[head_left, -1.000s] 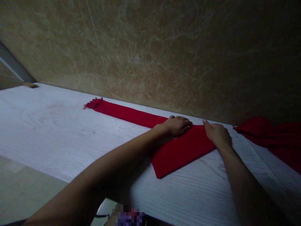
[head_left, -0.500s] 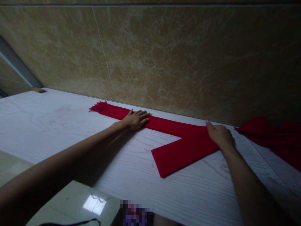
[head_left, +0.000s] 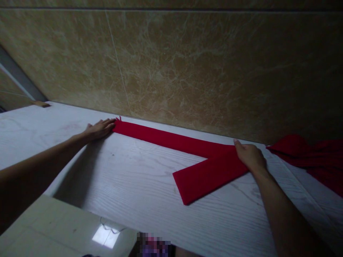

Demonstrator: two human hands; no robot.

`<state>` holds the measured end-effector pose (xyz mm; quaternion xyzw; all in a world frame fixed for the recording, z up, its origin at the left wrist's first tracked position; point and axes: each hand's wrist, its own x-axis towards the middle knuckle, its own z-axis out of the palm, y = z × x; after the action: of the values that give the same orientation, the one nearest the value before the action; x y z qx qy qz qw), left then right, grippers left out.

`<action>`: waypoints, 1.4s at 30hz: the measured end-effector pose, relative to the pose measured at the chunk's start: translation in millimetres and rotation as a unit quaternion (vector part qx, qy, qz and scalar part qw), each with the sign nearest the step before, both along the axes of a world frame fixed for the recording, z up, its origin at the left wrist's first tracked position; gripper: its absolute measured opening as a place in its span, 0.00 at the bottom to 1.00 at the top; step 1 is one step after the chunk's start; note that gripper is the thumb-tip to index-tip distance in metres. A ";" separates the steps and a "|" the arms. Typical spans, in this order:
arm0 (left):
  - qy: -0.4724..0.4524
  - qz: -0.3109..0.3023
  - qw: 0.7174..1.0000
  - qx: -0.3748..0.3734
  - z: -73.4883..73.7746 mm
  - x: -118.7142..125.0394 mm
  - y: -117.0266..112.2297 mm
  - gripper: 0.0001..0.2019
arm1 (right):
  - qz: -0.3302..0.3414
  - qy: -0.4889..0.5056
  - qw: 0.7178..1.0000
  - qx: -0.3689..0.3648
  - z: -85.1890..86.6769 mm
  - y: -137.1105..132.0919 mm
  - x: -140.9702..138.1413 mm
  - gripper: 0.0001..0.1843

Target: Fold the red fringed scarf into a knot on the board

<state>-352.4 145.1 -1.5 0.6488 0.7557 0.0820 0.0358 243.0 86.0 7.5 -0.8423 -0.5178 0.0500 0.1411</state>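
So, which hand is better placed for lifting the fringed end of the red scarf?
Probably the left hand: it lies at the fringed end of the red scarf, where a few strands show. The right hand is at the bend, farther away.

No text, label, brand, number or sign can be read anywhere: not on the scarf (head_left: pixel 174 141), the table (head_left: pixel 139 182), the wall (head_left: pixel 171 71), the floor (head_left: pixel 64 232) or the red cloth (head_left: pixel 302 155) at the right.

The scarf (head_left: pixel 198 147) is red, the table (head_left: pixel 139 185) white (grey-grained), the wall (head_left: pixel 171 67) cream-veined brown.
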 end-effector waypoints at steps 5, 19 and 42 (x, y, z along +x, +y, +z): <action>-0.058 0.052 0.993 0.088 10.4 4.9 2.0 0.47 | 0.000 -0.012 1.000 -0.007 -2.6 2.0 1.9 0.37; 0.024 -0.190 0.981 -0.038 -1.5 93.1 34.7 0.32 | 0.050 -0.002 0.999 -0.009 -3.2 9.3 11.3 0.35; 0.113 -0.149 0.982 -0.035 36.8 55.0 48.7 0.26 | 0.075 0.036 0.997 -0.002 -18.0 24.2 23.7 0.32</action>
<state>-297.4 193.8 35.4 0.7576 0.6521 -0.0250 -0.0156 266.7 110.3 -10.6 -0.7993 -0.5737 0.0917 0.1535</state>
